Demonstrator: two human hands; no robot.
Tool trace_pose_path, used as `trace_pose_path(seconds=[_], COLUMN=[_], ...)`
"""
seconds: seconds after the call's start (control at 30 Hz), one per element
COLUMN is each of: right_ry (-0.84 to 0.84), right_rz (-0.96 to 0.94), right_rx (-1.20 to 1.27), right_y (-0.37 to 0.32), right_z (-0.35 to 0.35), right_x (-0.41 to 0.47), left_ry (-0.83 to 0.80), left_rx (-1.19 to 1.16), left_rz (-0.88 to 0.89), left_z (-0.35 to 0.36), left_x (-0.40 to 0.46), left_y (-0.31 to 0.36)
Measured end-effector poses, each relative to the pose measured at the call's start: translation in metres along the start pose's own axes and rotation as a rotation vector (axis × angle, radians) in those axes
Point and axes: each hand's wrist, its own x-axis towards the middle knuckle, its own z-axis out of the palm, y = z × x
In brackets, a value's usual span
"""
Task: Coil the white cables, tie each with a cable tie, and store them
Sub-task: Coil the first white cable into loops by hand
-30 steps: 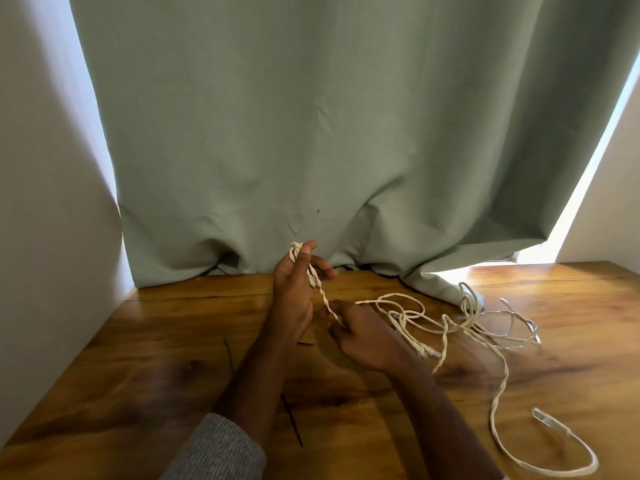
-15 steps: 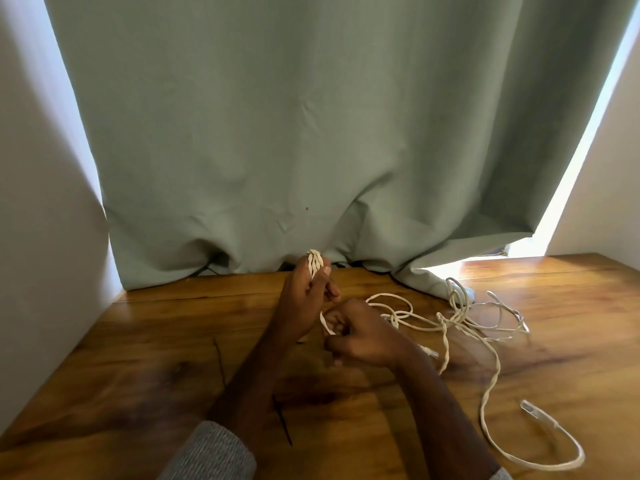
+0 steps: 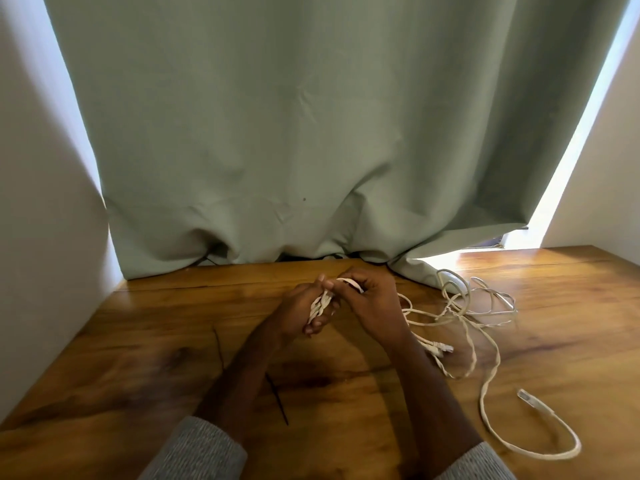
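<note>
Across the frame's lower half, wooden table (image 3: 554, 306). Loose white cable (image 3: 485, 341) tangled at right. Mid-frame, left hand (image 3: 298, 313) grips the coiled bundle (image 3: 320, 304); right hand (image 3: 370, 303) curls over, pinching a loop. Two black cable ties (image 3: 277, 398) lie lower left.

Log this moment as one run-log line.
left hand: grips white cable coil | right hand: wraps strand round it | thin black cable ties: untouched on wooden table
</note>
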Motion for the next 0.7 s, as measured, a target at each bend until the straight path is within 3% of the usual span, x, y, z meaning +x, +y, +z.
trace_pose_path(seconds=[0.1, 0.27, 0.5, 0.7], right_ry=[0.069, 0.022, 0.05, 0.09], right_rz=[0.012, 0.001, -0.108, -0.088], right_rx=[-0.021, -0.048, -0.164, -0.194], right_y=[0.01, 0.02, 0.013, 0.013], right_z=[-0.001, 0.0, 0.01, 0.017], right_x=[0.0, 0.0, 0.001, -0.001], left_ry=[-0.108, -0.192, -0.017, -0.009], left_rx=[-0.086, -0.138, 0.102, 0.036], left_rz=[0.006, 0.097, 0.012, 0.003], left_z=[-0.007, -0.011, -0.004, -0.004], left_x=[-0.008, -0.015, -0.009, -0.004], left_y=[0.001, -0.004, -0.009, -0.015])
